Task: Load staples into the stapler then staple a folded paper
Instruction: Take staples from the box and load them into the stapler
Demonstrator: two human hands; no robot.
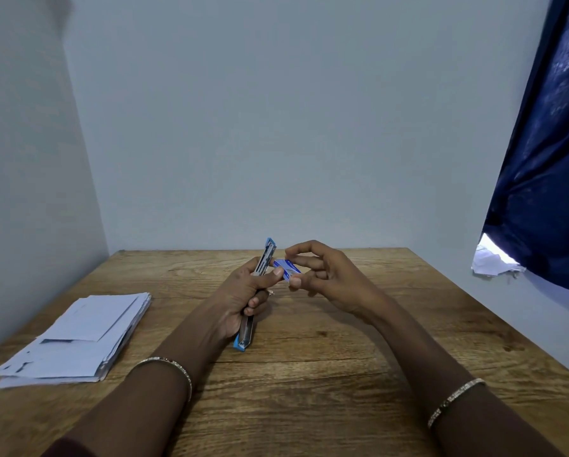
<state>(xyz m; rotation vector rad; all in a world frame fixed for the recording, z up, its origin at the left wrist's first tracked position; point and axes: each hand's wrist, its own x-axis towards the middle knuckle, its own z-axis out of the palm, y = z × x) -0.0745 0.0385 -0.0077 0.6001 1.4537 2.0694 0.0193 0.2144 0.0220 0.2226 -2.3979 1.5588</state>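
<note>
Left grip: the left hand (240,298) is wrapped round the stapler (266,258) and holds it up over the surface (342,374).
Right grip: the right hand (329,278) pinches a small blue staple box (288,268), just beside the stapler.
Done: the stapler looks swung open.
Left to do: probably put staples in, close it, staple a paper.
Count: one stapler, one staple box, one pile of papers (78,338) lying well apart.
</note>
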